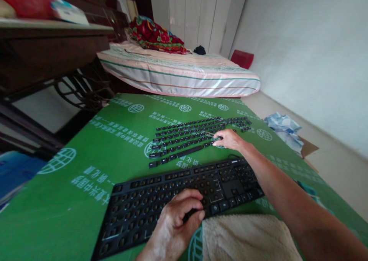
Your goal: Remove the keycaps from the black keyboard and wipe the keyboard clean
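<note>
On the counter (71, 211), by its near edge, lies a keyboard (163, 188), mostly bare, a few caps (224, 205) seated; loose keycaps (189, 151) lie in rows beyond. The right hand (228, 139) pinches a thin metal tool (209, 134); whether the left hand (178, 217), fingers curled, grips anything, I can't tell. Past the far edge stands a bed (178, 77).

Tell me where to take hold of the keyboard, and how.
Best gripped by its two short ends, coming in from left and right: the keyboard is long and lies flat, so holding both ends should keep it level. Its left end is uncovered; the right forearm overlaps its right end in this view, so that arm would probably need to draw back first.
</note>
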Action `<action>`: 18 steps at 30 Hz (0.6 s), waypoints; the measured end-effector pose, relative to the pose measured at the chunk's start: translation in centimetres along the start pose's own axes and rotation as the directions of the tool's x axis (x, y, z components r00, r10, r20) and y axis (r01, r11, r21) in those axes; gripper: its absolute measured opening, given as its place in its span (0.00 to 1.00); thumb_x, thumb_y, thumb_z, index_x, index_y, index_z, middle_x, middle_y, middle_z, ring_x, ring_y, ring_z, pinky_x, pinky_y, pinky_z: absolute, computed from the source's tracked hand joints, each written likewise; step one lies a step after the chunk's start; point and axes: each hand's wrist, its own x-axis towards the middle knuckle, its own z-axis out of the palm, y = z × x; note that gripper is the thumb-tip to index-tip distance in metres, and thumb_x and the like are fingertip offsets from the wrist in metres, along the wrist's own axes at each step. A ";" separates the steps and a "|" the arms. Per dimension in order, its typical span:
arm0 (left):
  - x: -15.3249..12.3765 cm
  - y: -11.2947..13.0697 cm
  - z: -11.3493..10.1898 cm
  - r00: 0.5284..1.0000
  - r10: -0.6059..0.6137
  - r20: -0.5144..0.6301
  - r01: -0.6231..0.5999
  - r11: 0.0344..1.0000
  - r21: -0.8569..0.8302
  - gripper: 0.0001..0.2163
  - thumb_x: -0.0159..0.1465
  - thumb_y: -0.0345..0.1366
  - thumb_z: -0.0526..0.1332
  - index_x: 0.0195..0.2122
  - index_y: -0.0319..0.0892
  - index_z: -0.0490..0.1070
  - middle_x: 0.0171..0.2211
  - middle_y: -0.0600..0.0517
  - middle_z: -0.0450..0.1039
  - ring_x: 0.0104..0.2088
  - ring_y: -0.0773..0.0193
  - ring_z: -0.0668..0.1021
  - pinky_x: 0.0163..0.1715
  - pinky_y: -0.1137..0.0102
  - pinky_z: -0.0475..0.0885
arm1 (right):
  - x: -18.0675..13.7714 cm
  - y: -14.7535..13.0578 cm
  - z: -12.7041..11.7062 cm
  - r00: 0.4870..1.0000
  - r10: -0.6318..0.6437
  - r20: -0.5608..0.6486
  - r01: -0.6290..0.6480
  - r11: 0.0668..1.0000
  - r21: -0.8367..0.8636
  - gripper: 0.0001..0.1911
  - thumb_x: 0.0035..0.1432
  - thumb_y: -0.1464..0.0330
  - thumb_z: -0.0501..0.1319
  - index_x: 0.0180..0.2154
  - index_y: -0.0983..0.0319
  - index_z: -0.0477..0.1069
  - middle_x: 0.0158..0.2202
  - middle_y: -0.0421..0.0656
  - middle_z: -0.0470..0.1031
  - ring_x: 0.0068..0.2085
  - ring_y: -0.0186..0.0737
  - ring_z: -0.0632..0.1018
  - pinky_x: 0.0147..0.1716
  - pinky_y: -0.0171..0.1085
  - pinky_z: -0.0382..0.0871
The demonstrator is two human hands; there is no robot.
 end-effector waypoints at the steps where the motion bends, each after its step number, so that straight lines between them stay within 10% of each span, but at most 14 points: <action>1: 0.0 -0.1 0.0 1.000 0.004 -0.003 -0.004 1.000 -0.003 0.05 0.62 0.32 0.58 0.30 0.42 0.72 0.40 0.49 0.73 0.40 0.64 0.76 0.39 0.73 0.71 | -0.3 -0.2 -0.4 0.999 -0.003 -0.032 0.002 1.000 -0.011 0.13 0.46 0.60 0.64 0.31 0.63 0.76 0.19 0.35 0.68 0.18 0.29 0.66 0.19 0.30 0.55; 11: 0.3 0.1 0.2 0.999 0.035 -0.032 -0.036 0.999 -0.011 0.06 0.61 0.29 0.57 0.29 0.41 0.73 0.38 0.49 0.73 0.39 0.64 0.77 0.40 0.71 0.72 | -9.2 -5.8 -2.3 0.855 -0.005 -0.519 0.012 1.000 0.009 0.28 0.60 0.49 0.46 0.23 0.62 0.70 0.17 0.42 0.69 0.24 0.36 0.73 0.27 0.32 0.63; 18: 0.4 0.5 0.7 0.996 0.072 -0.045 -0.067 0.992 0.106 0.06 0.59 0.28 0.58 0.29 0.41 0.74 0.38 0.49 0.74 0.40 0.63 0.77 0.42 0.69 0.72 | -15.4 -10.0 2.1 0.903 0.241 -0.355 -0.047 0.877 0.478 0.25 0.59 0.48 0.48 0.29 0.62 0.68 0.19 0.38 0.71 0.14 0.29 0.68 0.14 0.29 0.61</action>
